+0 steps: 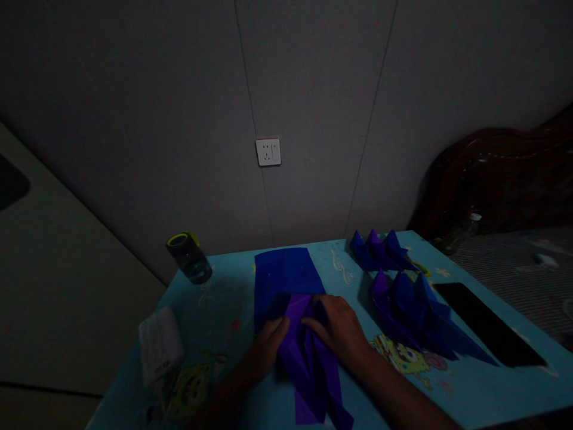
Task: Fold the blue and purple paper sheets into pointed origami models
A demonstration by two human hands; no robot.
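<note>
A partly folded purple sheet of paper (pixel 308 370) is between my two hands near the front middle of the table. My left hand (pixel 267 346) grips its left edge, thumb on top. With thumb and fingers, my right hand (pixel 338 325) pinches the upper right of the same paper, where a fold stands up. Under and beyond it lies a flat dark blue sheet (pixel 286 272). To the right, folded paper boats (pixel 405 307) in purple and blue sit close together, and more folded boats (pixel 378 251) stand behind them.
On the left are a dark drinking bottle (pixel 190 260) and a white power bank or similar block (pixel 160 346). A black flat slab, perhaps a phone (pixel 490 322), lies at the right. The table (pixel 224 316) meets a wall with a socket (pixel 268 152); a bed headboard (pixel 501 173) stands right.
</note>
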